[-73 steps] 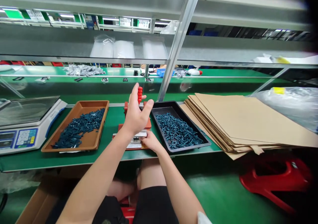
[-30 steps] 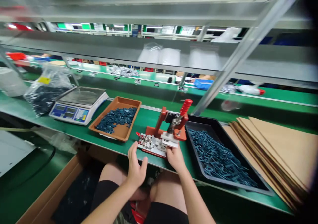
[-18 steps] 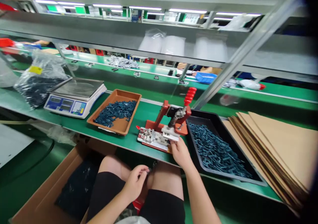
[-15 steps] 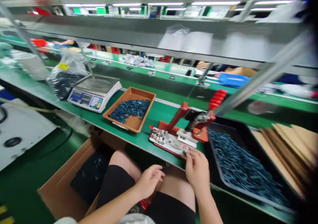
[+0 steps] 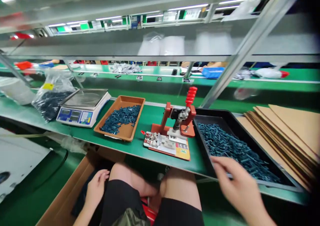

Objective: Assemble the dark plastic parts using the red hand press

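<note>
My left hand (image 5: 96, 187) hangs over the cardboard box beside my left leg, its fingers loosely apart with nothing visible in them. At the front edge of the black tray (image 5: 210, 164) is my right hand (image 5: 237, 186), blurred by motion. Its thumb and forefinger are apart and no held part shows. Small dark blue plastic pieces (image 5: 232, 149) fill much of that tray. Left of it stands a red toggle clamp fixture (image 5: 167, 142), its red handle upright. A brown tray (image 5: 128, 134) holds more small blue pieces.
A digital scale (image 5: 82, 107) and a clear plastic bag of dark parts (image 5: 53, 99) stand at the left. Cardboard sheets (image 5: 287, 129) are stacked at the right. A metal post (image 5: 240, 59) slopes up behind the black tray. The open cardboard box (image 5: 63, 197) is on the floor.
My right hand has left the fixture's front and moved right to the black tray. My left hand has gone from my lap leftward over the box. The view has shifted.
</note>
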Tool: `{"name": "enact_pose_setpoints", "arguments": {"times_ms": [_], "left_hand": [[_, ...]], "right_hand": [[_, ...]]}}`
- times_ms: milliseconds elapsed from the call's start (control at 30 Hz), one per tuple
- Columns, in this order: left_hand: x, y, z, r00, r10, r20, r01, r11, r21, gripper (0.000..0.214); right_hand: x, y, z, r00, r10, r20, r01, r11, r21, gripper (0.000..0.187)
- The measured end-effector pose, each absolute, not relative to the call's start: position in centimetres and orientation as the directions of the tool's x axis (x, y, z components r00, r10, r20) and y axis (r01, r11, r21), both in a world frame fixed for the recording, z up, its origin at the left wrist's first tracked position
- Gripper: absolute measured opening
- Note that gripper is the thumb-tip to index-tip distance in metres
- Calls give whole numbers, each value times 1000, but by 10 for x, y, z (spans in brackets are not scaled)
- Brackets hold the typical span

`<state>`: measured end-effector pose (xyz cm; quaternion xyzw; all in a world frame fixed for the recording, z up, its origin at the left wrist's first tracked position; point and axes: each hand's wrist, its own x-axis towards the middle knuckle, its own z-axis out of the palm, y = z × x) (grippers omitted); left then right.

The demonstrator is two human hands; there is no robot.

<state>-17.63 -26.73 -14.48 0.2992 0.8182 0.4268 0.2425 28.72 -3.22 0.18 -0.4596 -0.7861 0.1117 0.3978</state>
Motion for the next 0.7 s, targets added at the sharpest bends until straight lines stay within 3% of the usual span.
{"name": "enact_pose_setpoints", "arguments": {"times_ms": [67,133,267,367,433,500,600,700], "left_hand": [[-222,-282,-164,-746,641,-177,384,633,672,40],[-240,-284,-167,-716,685,-132,528,656,539,38],[-213,-230,-100,-433,869,241,812,260,523,35],[-191,-154,-25,-229,867,442,896,10,445,30],[-190,-100,7,-159,902,402,908,-26,418,33],[-197,-52,16,-150,953,264,928,43,370,37],[-212,6,-2,-193,979,65,960,175,220,46],[-222,34,-24,-248,969,-7,961,247,126,41]], "right_hand": [[322,5,8,-148,873,465,750,406,-522,25],[339,36,3,-197,937,288,812,320,-488,28],[334,69,-17,-316,948,-42,870,272,-410,26],[325,69,-21,-308,947,-94,887,250,-390,21],[322,63,-17,-317,947,-57,876,269,-400,18],[321,56,-12,-326,946,-8,867,295,-402,15],[322,50,-7,-274,959,67,882,278,-379,12],[323,48,-5,-249,960,129,853,281,-440,10]]}}
